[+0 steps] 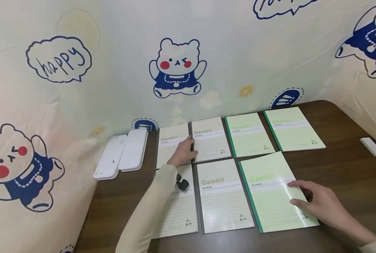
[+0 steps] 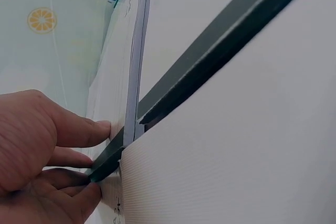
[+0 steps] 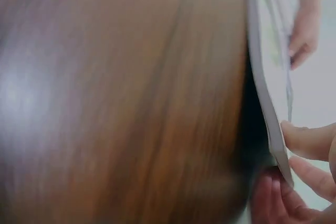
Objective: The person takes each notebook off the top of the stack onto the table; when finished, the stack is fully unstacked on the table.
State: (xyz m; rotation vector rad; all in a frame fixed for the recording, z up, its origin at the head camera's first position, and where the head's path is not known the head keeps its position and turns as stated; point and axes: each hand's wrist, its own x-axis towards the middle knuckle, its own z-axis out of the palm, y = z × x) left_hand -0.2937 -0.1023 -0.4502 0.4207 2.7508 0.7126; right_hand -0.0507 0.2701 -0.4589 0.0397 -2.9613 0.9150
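Several Gambit notebooks lie in two rows. My left hand [image 1: 184,151] reaches to the back row, its fingers [image 2: 89,129] touching the dark spine of the second grey-spined notebook [image 1: 210,142]. Left of it lies another grey-spined notebook [image 1: 172,137]. At the front right, my right hand [image 1: 325,202] grips the right edge of a green-spined notebook [image 1: 270,207]. In the right wrist view its thumb [image 3: 302,140] is on the cover, with fingers under the edge. My left forearm partly covers the front-left notebook [image 1: 181,214].
Another grey-spined notebook [image 1: 225,207] lies at the front middle. Two green-spined notebooks, one left [image 1: 249,137] and one right [image 1: 293,131], fill the back right. Two white cases [image 1: 132,151] stand at left. A small white block [image 1: 372,147] lies far right on the brown table [image 1: 343,161].
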